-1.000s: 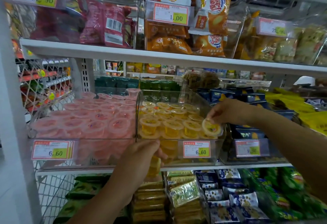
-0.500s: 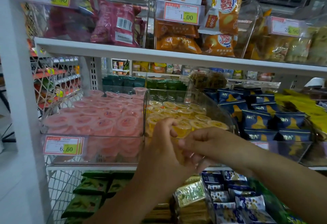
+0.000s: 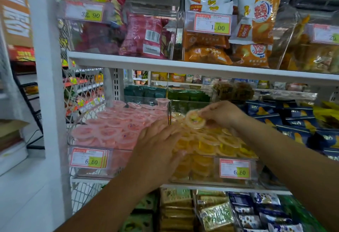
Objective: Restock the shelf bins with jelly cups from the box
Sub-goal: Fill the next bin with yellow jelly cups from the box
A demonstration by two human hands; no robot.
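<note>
A clear shelf bin on the middle shelf holds several yellow jelly cups. To its left a second clear bin is full of pink jelly cups. My right hand pinches one yellow jelly cup and holds it tilted above the back of the yellow bin. My left hand lies with straight fingers over the front left of the yellow bin, touching the cups there. The box is not in view.
Price tags reading 6.60 hang on both bin fronts. The upper shelf carries orange and red snack bags. Blue packets fill the bin to the right. Green and blue snack packs sit on the shelf below. A white upright post stands at left.
My right hand took a yellow cup from my left hand at the bin front and lifted it over the bin's back. My left hand opened and moved onto the cups. The camera moved closer.
</note>
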